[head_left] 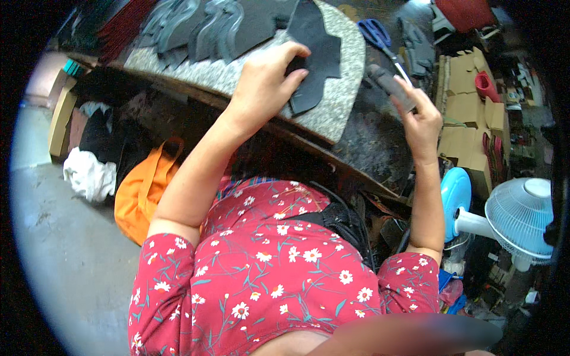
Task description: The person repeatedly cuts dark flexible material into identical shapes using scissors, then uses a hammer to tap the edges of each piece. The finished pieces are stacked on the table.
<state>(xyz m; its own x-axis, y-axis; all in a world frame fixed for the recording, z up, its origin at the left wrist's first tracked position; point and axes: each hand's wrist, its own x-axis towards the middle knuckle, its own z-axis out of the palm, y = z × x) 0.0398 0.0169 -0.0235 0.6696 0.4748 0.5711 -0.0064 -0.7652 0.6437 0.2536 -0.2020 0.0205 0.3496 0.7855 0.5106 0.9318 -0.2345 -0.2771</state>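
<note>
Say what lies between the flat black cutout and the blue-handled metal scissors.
Head view: beside the cutout, bare speckled grey stone slab, then dark worktop nearer the scissors.

On my left, an orange bag (139,202) with a strap sits near a crumpled white cloth (90,173) on the grey floor (65,255), and dark red strands (127,26) hang together at the upper left. Over on my right I have a fan (516,216) with a white neck and a round blue base, near brown cardboard boxes (463,111) with a red rolled item (487,87) on them. Farther up that side lies a grey glove (417,50).
</note>
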